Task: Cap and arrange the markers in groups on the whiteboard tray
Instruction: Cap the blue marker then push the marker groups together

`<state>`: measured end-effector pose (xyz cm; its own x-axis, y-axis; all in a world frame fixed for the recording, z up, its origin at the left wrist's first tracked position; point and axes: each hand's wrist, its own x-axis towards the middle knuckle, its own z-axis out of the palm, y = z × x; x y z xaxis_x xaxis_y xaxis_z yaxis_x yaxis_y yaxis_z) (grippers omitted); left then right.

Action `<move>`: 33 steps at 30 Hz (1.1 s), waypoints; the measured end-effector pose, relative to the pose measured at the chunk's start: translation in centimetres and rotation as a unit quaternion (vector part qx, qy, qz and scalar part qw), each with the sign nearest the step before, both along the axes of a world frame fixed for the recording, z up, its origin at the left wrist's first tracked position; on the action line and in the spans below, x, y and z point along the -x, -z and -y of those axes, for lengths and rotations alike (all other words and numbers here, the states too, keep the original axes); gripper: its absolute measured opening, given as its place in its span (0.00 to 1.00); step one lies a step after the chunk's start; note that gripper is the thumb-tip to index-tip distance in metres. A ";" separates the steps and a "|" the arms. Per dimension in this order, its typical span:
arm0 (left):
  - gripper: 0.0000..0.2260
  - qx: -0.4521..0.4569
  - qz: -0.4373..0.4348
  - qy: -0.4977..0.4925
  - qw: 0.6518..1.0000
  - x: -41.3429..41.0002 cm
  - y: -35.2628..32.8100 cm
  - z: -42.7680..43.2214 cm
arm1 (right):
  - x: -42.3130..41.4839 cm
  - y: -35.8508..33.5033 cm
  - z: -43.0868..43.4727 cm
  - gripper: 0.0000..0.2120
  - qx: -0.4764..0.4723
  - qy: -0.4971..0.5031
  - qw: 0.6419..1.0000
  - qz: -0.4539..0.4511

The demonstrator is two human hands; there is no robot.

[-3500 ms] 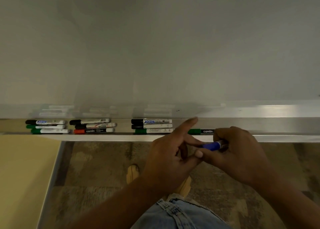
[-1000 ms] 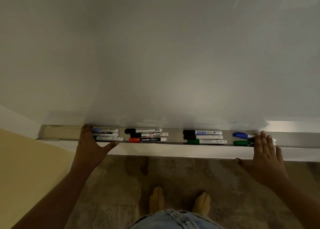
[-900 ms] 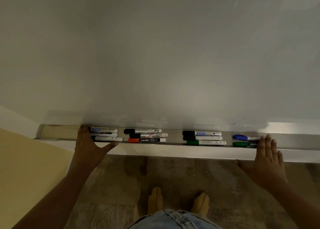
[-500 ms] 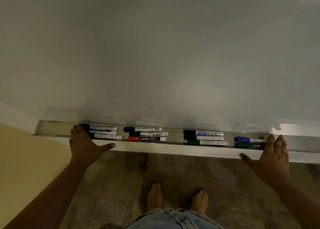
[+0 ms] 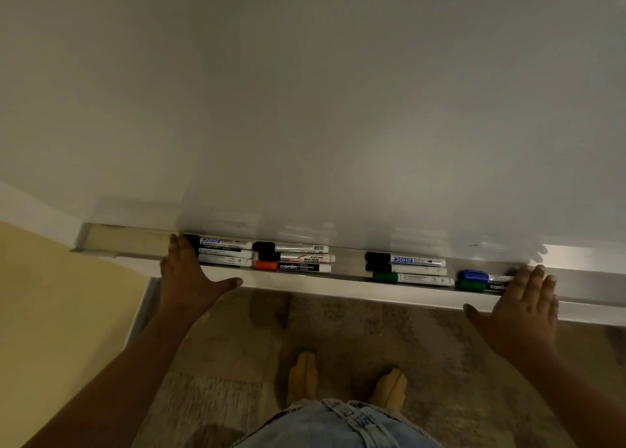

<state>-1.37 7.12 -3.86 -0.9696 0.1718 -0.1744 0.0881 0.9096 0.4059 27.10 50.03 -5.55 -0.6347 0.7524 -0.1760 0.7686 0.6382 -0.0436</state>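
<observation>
Left hand [image 5: 184,278] flat left of markers [image 5: 298,258]; right hand [image 5: 523,300] flat opposite

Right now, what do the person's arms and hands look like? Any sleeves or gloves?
The left hand and right hand wear no gloves, and no rings, watch or bracelet can be seen. No sleeves show up to the picture's edge.

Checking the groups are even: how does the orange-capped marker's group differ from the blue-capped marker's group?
The orange group has three markers; the blue group has two. The orange group's caps are black, black and orange; the blue group's are blue and green. No hand touches the orange group; the right hand covers the blue group's right end. Both lie lengthwise in the tray, caps leftward.
</observation>
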 end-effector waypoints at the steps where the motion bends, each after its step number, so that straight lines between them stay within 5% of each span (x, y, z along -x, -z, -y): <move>1: 0.60 -0.004 0.002 0.000 1.000 -0.2 -0.1 -0.2 | 0.3 0.0 0.3 0.57 -0.003 0.000 1.000 0.000; 16: 0.61 0.010 0.006 0.012 1.000 -3.3 0.3 -4.3 | 3.1 -0.6 4.2 0.56 -0.016 0.013 1.000 0.014; 33: 0.58 -0.075 0.026 -0.010 0.997 -3.3 -0.2 -4.3 | 1.8 -2.4 3.1 0.64 0.102 0.058 0.993 -0.004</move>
